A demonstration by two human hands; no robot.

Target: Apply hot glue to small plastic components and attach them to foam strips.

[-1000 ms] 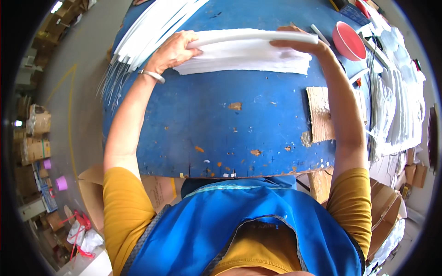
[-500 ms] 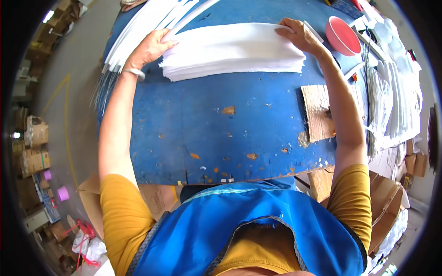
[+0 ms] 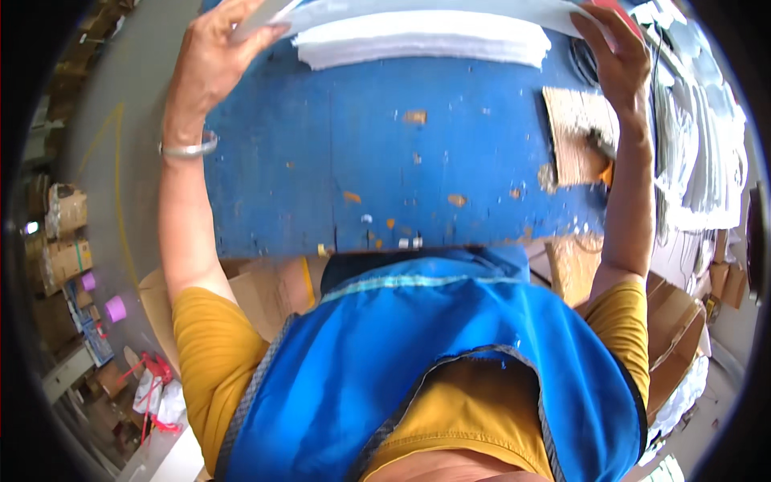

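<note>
Overhead, two hands, one sheet.

Workshop: worn blue worktable, cardboard boxes (stacked along floor), sheet stacks.

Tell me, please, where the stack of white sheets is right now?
In the head view, the stack of white sheets lies at the blue table's far edge, between the left hand and right hand.

The thin white sheet held by both hands runs off the top edge. The right hand hides most of a red round container.
</note>
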